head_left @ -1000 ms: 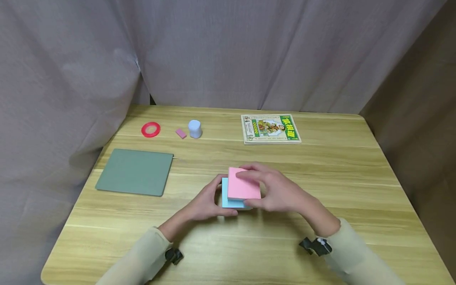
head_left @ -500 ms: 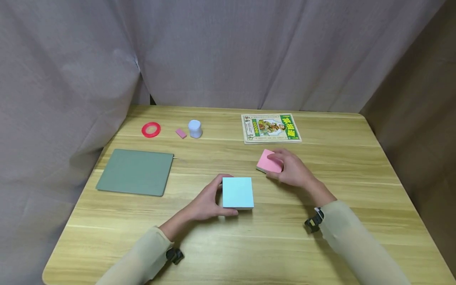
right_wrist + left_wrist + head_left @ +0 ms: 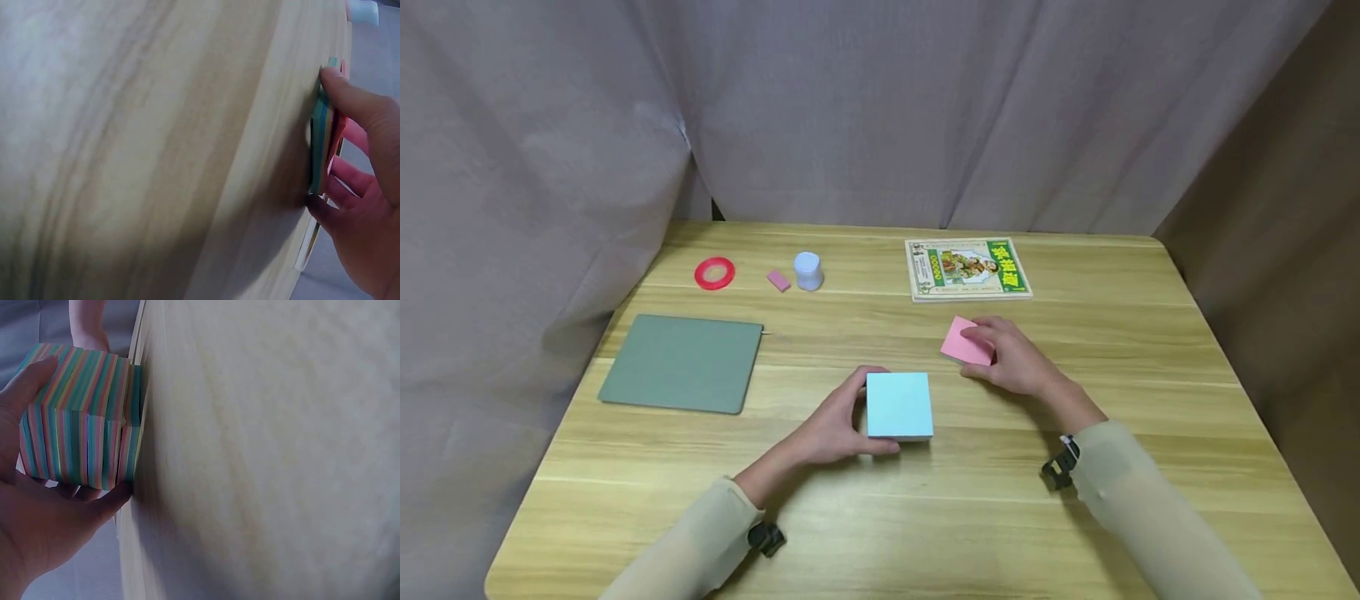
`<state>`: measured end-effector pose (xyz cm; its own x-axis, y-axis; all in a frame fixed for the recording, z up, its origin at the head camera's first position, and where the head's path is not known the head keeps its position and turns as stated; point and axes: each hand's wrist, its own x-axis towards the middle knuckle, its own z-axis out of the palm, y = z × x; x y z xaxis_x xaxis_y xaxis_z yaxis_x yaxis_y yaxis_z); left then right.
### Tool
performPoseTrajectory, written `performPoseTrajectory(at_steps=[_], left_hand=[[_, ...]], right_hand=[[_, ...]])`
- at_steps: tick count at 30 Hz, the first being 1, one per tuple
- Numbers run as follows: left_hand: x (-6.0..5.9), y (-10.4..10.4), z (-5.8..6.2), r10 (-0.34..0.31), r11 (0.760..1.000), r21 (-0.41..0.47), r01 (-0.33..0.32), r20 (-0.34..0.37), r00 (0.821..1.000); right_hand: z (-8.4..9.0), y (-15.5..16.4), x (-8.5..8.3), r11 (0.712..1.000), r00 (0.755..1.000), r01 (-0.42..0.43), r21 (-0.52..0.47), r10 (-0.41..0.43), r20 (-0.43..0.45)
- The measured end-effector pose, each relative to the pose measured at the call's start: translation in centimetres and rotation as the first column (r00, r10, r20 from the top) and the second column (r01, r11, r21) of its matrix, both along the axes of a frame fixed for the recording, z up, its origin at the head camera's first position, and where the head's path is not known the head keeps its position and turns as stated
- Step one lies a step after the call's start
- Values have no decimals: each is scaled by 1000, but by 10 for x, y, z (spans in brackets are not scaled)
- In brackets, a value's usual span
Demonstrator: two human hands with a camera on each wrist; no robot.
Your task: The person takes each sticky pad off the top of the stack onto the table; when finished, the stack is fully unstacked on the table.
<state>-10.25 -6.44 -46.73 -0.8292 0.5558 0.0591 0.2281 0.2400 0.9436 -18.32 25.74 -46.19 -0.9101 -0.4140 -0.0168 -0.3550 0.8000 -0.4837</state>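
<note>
A thick block of sticky notes with a light blue top [image 3: 898, 405] sits mid-table; its striped multicolour sides [image 3: 78, 428] show in the left wrist view. My left hand [image 3: 831, 425] grips its left side, thumb at the near edge, fingers at the far corner. A thin pink-topped pad [image 3: 964, 341] lies on the table to the right and farther back. My right hand [image 3: 1011, 358] holds that thin pad [image 3: 324, 140] by its edges, thumb and fingers curled round it.
A picture book [image 3: 967, 268] lies just beyond the pink pad. At the back left are a red tape ring [image 3: 715, 272], a small pink eraser [image 3: 778, 281] and a white cap-like jar [image 3: 808, 271]. A grey-green mat [image 3: 682, 362] lies left. Curtains enclose the wooden table [image 3: 925, 517].
My right hand lifted the pink-topped pad off the block and carried it right and away to the table near the book. The left hand stayed on the blue block.
</note>
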Motion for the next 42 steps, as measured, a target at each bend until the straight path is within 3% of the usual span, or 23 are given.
performPoseTrajectory(at_steps=[7, 11, 14, 17, 20, 23, 27, 38, 42], left_hand=[[0, 0, -2, -1, 1000, 10, 1, -2, 1000], [0, 0, -2, 0, 1000, 23, 0, 1, 1000], [0, 0, -2, -1, 1000, 25, 1, 1, 1000], [-1, 0, -2, -6, 1000, 27, 6, -6, 1000], [-1, 0, -3, -23, 999, 34, 24, -27, 999], [-2, -1, -3, -41, 998, 46, 43, -53, 998], [-2, -1, -3, -49, 996, 68, 53, -67, 997], [-2, -1, -3, -47, 997, 64, 53, -91, 995], [-2, -1, -3, -45, 997, 56, 49, -83, 996]], right_hand=[[9, -2, 1, 999, 1000, -16, 45, 15, 20], [28, -14, 8, 999, 1000, -24, 27, 24, -7], [52, -33, 19, 997, 998, -53, -53, 52, -20], [71, -55, 36, 986, 991, -134, -97, 133, -23], [81, -76, 54, 964, 968, -252, -81, 251, -19], [80, -91, 69, 935, 935, -354, -23, 354, -25], [74, -102, 80, 916, 914, -401, 31, 402, -57], [71, -105, 83, 916, 907, -396, 62, 401, -126], [78, -98, 83, 936, 927, -351, 37, 353, -125]])
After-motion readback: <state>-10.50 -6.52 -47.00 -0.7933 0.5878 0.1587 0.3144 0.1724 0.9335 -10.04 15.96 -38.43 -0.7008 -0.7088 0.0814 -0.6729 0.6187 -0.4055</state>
